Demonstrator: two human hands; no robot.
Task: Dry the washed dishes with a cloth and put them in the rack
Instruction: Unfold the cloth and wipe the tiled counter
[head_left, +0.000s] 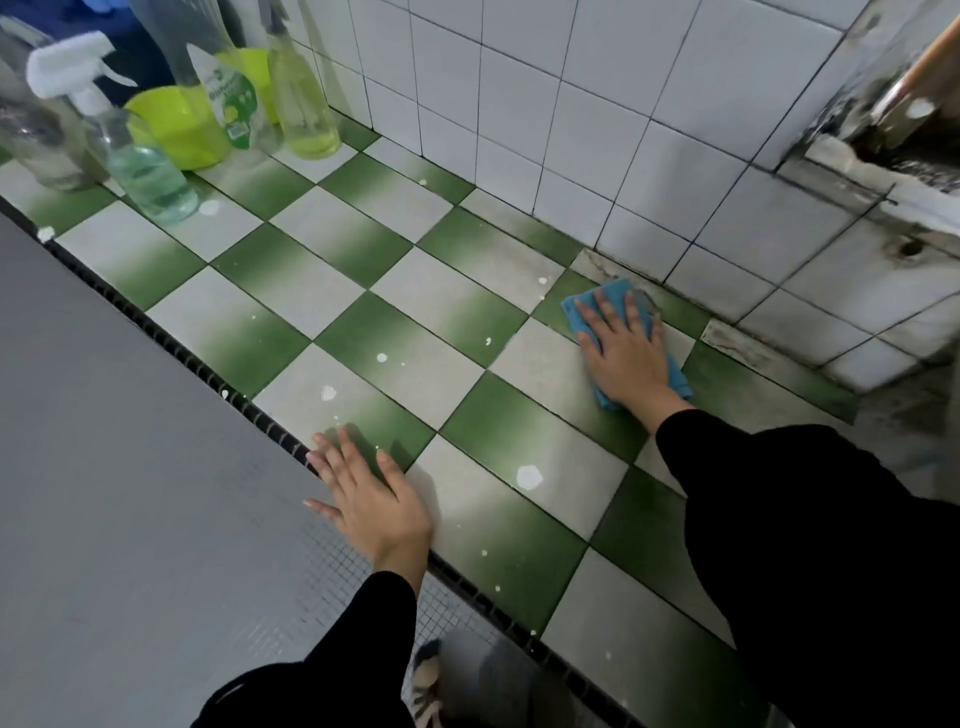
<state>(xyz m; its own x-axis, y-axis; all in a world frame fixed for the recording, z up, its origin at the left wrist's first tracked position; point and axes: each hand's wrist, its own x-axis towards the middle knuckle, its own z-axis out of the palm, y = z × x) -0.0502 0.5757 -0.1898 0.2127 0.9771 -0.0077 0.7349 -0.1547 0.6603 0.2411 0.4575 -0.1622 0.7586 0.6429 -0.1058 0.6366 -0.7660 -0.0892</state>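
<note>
I'm looking down at a green-and-white checkered tabletop (363, 312) running along a white tiled wall (571, 104). In the upper left of the frame a cluster is crowding the corner: a clear spray bottle (143, 171) with a white trigger head, a tall labelled bottle (228, 104), a bottle of yellow liquid (309, 109) and a lime green bowl (171, 130) sitting among them. All of that is well apart from both grips. White splotches (529, 475) are dotting the tiles across the middle. A damaged recess (883, 130) is showing in the wall at the upper right. A grey mosaic surface (104, 415) is filling the lower left, and a striped foot (427, 686) is showing at the bottom edge.

The blue cloth (584, 304) is lying on the tabletop at centre right, close to the wall's base. The right grip (626, 358) is lying flat on top of it, fingers straight and spread, pressing it to the tiles, not curling round it; blue is peeking out past the fingertips and by the wrist. The left grip (371, 499) is lying open and flat at the tabletop's front edge in the lower centre, holding nothing, well apart from the cloth. Both arms are wearing black sleeves (779, 519). Nothing is standing between the two grips.
</note>
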